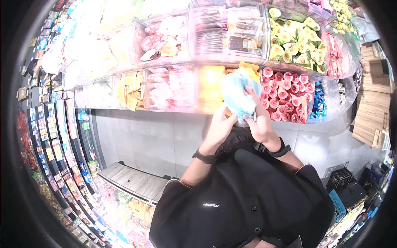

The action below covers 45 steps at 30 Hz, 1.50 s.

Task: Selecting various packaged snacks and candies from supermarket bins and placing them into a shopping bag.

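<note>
A blue-and-white striped fluffy cloth [240, 93] is bunched up between my two hands, in front of the yellow packets [211, 83] in the lower row of clear bins. My right hand [259, 114] grips it from the right, fingers spread over its upper side. At its lower left edge is my left hand [224, 119], fingers bent; part of them is hidden, and whether they grip the cloth is hard to tell. Red cone-shaped packs [287, 94] fill the bin just right of the cloth. Dark bands circle both wrists.
Bins of flat packets [214, 34] and green cone packs [297, 43] form the row beyond. Shelves of packaged goods [55, 148] curve along the left. A wood-topped cabinet [133, 179] stands behind at left, wooden furniture [370, 102] at right, and black crates [339, 178] at lower right.
</note>
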Each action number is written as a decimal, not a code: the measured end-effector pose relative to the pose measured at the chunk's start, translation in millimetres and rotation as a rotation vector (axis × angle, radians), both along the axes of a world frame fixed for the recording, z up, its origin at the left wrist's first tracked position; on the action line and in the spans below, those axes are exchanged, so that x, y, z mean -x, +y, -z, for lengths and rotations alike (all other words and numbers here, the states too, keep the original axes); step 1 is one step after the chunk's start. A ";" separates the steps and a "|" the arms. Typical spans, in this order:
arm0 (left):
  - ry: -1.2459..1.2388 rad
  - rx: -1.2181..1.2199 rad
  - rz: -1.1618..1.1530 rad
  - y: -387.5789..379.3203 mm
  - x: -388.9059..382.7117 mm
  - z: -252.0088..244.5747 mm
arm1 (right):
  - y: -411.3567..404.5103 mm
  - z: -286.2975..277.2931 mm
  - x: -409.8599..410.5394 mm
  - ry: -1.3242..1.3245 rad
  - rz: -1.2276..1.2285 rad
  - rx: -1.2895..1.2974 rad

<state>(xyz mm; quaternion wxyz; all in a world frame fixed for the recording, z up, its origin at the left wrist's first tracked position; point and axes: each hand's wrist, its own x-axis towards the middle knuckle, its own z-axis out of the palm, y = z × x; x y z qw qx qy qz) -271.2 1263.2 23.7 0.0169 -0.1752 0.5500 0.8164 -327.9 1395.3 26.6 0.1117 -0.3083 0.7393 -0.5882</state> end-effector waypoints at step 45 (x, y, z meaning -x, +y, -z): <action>0.303 1.418 -0.051 -70.2 162.4 54.4 | 121.4 65.3 18.1 -0.646 0.706 0.583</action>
